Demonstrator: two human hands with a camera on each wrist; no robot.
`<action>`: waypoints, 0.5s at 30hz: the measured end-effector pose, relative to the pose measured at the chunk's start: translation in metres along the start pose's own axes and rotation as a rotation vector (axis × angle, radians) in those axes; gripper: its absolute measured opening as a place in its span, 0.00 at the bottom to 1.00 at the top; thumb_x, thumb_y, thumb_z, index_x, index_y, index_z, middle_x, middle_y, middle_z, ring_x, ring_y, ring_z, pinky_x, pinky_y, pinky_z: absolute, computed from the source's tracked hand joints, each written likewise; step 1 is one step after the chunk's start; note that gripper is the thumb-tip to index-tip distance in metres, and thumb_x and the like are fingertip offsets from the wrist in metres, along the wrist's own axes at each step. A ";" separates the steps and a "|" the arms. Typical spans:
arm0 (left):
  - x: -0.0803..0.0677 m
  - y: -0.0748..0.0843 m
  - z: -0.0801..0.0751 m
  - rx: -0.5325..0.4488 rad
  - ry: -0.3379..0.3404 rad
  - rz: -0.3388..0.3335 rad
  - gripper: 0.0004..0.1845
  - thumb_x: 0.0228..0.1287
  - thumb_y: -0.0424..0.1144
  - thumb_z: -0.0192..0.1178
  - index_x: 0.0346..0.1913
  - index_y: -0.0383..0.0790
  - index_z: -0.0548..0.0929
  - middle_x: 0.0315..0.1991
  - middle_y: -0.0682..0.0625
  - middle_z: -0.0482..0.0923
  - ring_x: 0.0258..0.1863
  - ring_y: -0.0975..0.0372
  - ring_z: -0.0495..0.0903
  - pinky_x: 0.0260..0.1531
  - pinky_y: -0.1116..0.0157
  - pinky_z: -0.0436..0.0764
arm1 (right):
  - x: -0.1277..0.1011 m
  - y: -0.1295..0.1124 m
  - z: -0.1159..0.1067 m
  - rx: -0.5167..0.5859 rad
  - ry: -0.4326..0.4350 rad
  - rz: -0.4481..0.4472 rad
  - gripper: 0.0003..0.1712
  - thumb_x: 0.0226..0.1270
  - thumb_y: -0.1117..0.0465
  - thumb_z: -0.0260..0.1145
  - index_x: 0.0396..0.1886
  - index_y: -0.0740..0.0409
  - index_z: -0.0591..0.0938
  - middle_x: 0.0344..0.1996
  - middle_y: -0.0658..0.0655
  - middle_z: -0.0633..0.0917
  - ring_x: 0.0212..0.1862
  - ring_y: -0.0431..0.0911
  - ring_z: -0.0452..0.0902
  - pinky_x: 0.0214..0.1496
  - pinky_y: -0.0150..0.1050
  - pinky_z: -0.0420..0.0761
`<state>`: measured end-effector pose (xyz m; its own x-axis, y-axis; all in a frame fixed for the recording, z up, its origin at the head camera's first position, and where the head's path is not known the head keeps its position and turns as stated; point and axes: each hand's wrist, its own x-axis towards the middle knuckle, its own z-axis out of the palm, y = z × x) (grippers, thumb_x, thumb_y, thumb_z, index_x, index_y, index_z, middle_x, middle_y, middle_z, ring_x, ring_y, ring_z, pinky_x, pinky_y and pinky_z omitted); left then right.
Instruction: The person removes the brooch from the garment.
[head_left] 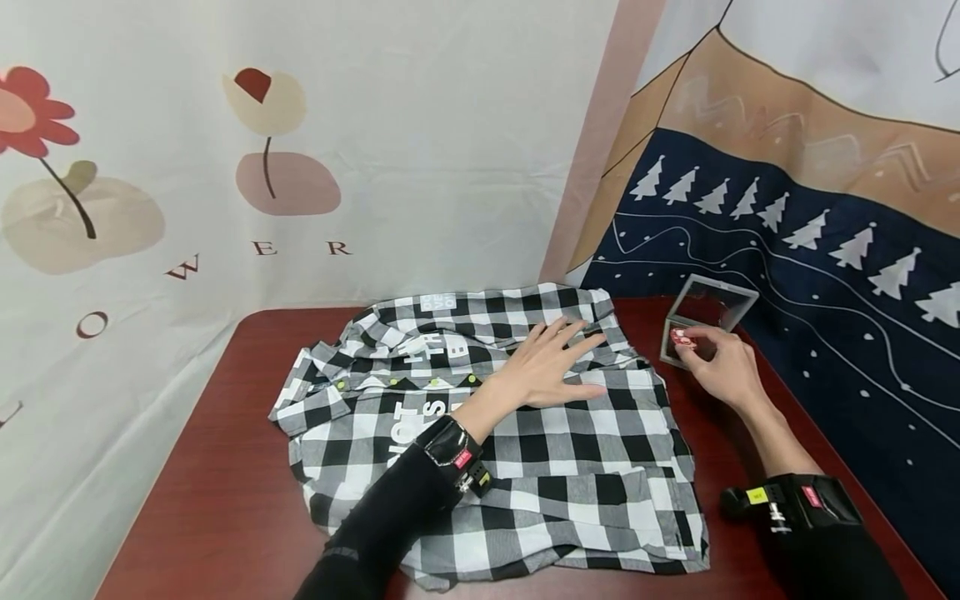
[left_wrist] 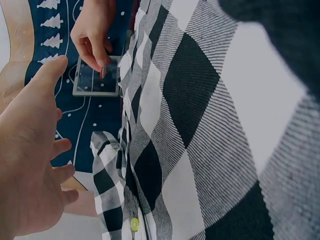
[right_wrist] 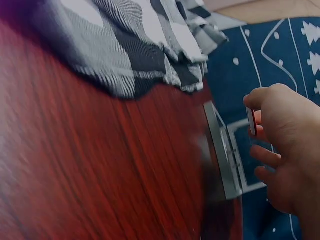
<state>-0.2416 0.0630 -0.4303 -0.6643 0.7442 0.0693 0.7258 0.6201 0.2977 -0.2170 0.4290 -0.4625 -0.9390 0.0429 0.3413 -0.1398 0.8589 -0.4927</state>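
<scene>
A black-and-white checked shirt (head_left: 600, 433) with white lettering and yellow-green buttons lies spread on the table. My left hand (head_left: 543, 368) is over its upper part, fingers straight and spread, holding nothing. To the right of the shirt, my right hand (head_left: 723, 371) pinches a small flat red-and-white piece (head_left: 682, 337) between thumb and fingers. That piece (right_wrist: 251, 121) appears edge-on in the right wrist view. Directly below it is a small hinged grey box (head_left: 665, 343), its clear-windowed lid (head_left: 750, 298) raised. The right hand partly covers the box's inside.
The reddish-brown table (head_left: 210, 467) shows on both sides of the shirt. Behind it hangs a pale curtain (head_left: 450, 125) with flower prints. A navy cloth (head_left: 810, 308) with white trees borders the table's right edge, close beside the box.
</scene>
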 end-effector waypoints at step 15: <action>0.001 0.001 0.004 0.000 -0.010 0.015 0.47 0.81 0.77 0.54 0.93 0.65 0.55 0.95 0.49 0.50 0.95 0.45 0.48 0.93 0.36 0.54 | 0.007 0.028 0.001 -0.051 -0.038 0.110 0.22 0.84 0.53 0.69 0.63 0.67 0.88 0.53 0.77 0.89 0.48 0.66 0.81 0.46 0.50 0.73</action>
<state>-0.2410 0.0657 -0.4337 -0.6515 0.7559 0.0644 0.7357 0.6088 0.2968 -0.2282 0.4527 -0.4745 -0.9592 0.1196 0.2564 -0.0202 0.8751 -0.4835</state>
